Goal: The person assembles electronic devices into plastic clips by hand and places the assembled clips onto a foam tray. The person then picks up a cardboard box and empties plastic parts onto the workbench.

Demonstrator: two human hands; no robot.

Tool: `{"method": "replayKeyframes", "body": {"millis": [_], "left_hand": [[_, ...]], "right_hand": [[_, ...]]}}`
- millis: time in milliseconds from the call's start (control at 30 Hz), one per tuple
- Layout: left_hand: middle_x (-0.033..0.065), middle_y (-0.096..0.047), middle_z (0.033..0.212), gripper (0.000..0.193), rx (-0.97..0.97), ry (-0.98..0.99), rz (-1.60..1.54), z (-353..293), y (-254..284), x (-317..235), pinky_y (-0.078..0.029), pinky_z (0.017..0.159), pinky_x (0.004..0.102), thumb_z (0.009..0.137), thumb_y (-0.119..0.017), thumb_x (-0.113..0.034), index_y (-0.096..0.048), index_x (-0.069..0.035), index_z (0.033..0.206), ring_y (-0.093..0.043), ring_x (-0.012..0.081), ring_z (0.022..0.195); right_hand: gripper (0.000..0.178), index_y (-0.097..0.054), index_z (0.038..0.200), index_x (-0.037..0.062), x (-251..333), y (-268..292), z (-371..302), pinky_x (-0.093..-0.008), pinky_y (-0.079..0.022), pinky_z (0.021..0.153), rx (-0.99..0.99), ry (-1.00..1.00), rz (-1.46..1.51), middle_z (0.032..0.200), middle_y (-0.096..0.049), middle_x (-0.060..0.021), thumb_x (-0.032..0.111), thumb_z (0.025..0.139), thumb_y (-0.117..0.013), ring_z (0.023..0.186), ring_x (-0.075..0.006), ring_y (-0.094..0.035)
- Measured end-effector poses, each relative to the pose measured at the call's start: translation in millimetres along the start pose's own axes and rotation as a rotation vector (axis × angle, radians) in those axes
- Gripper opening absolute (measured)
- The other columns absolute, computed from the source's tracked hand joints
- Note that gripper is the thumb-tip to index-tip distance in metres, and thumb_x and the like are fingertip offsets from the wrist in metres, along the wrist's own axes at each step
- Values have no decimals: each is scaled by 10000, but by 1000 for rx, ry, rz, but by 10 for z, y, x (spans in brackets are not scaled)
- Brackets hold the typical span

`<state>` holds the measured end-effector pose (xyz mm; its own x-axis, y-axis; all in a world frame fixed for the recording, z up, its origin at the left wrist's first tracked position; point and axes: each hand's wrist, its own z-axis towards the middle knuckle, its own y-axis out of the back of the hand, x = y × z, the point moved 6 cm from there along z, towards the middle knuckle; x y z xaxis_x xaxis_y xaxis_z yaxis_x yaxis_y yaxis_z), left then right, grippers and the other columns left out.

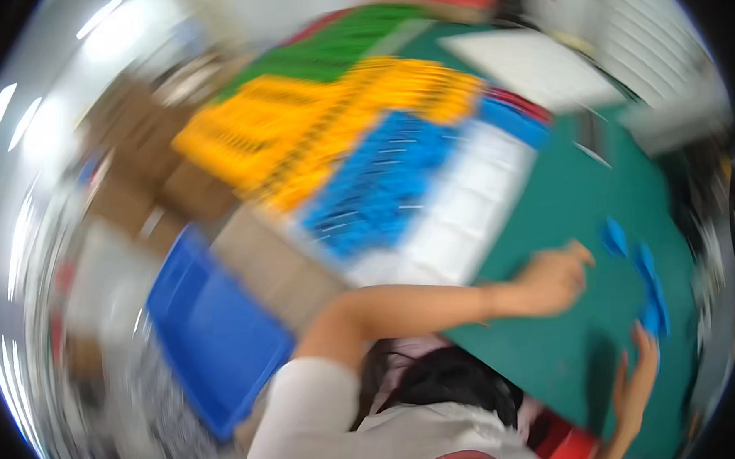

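Observation:
My left hand (549, 282) reaches across in front of me over the green tabletop (548, 353), palm down. Motion blurs its fingers, and I cannot make out anything in them. Farther right, my right hand (637, 377) is raised with its fingers stretched out and the thumb apart. Its fingertips meet or overlap the lower end of a long, bent blue strip (651, 285); I cannot tell whether they touch it. A smaller blue piece (613, 238) lies between the two hands, a little farther away.
Left of my hands are white sheets (466, 199), a block of blue pieces (381, 179) and rows of yellow-orange pieces (296, 133). Green pieces (333, 44) lie behind. A white board (533, 67) is at the far side. A blue plastic bin (215, 329) and cardboard boxes (143, 150) stand left.

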<state>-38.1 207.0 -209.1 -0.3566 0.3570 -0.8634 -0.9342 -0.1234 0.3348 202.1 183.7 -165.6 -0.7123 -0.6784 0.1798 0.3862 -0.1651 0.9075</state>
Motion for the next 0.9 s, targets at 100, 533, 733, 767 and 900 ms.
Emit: {"method": "replayKeyframes", "body": {"millis": [100,533,733,767,900], "left_hand": [[71,-625,950,267,56,127,12,286,-54,150,-489,675,273,786,-570,-29,-569,-38,1053,-612,160,766],[120,-598,1027,341,349,44,7,952,-1425,-285,-455,785,306,836,-561,-43,-458,5,1158,-590,164,851],[133,-596,1031,322,202,50,-22,1023,-1312,18,-452,827,304,847,-539,-22,-458,13,1156,-588,178,883],[133,-596,1031,322,204,46,-33,1012,-1323,42,-452,827,304,847,-539,-22,-458,13,1156,-588,178,883],[127,-600,1014,298,215,151,-191,904,-1385,72,-454,819,302,850,-532,-15,-465,12,1138,-594,173,864]], "right_hand": [[487,-512,1207,49,-447,98,195,-424,-422,879,-55,3,3,1108,-538,-181,-61,738,-585,1027,-365,-515],[365,-539,1084,42,-2024,644,-1099,-383,-451,799,-64,-341,-147,1041,-555,-117,-15,729,-599,928,-300,-544],[390,-521,1123,53,-2114,536,-999,-389,-449,845,31,-330,-87,1072,-537,-123,6,745,-606,986,-310,-539],[384,-521,1122,53,-2114,490,-967,-390,-450,844,32,-320,-59,1072,-537,-125,10,750,-606,988,-310,-539],[394,-501,1141,47,-2140,454,-921,-391,-435,884,33,-325,20,1116,-524,-133,20,762,-605,1046,-312,-518]]}}
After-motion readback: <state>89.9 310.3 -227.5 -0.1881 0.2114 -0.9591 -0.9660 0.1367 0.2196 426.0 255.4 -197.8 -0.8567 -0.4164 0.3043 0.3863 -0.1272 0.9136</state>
